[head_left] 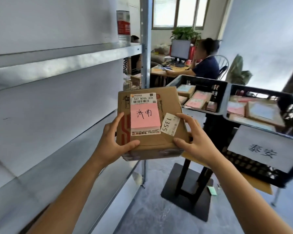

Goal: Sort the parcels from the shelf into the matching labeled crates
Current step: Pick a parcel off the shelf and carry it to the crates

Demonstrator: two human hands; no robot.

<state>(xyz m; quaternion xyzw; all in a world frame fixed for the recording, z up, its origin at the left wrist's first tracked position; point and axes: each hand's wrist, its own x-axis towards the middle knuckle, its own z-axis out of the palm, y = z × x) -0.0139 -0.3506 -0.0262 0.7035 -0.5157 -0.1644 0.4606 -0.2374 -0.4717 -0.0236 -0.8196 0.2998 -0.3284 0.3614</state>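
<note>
Both hands on one brown parcel [150, 129], up in the air between the shelf [57, 56] and the crates. Left hand [112, 144] gripping the near left corner, thumb on top. Right hand [194, 142] gripping the near right corner, thumb on top too. Pink note [145, 115] stuck on the lid, with 济南 in black pen.

To do this step well: read the pink note first, then look for the same two words on a crate sign. White sign [264, 149] on the near crate [243, 164]: 泰安, so not a match. Best to hold the box flat with both hands and check the far crate [198, 80] before letting go.

Hard to see: no sign showing on the far crate from here. Near crate cut off at the right edge. Fingers under the box hidden. Small print on the white sticker [169, 124] too tiny to read, apart from 1355.
</note>
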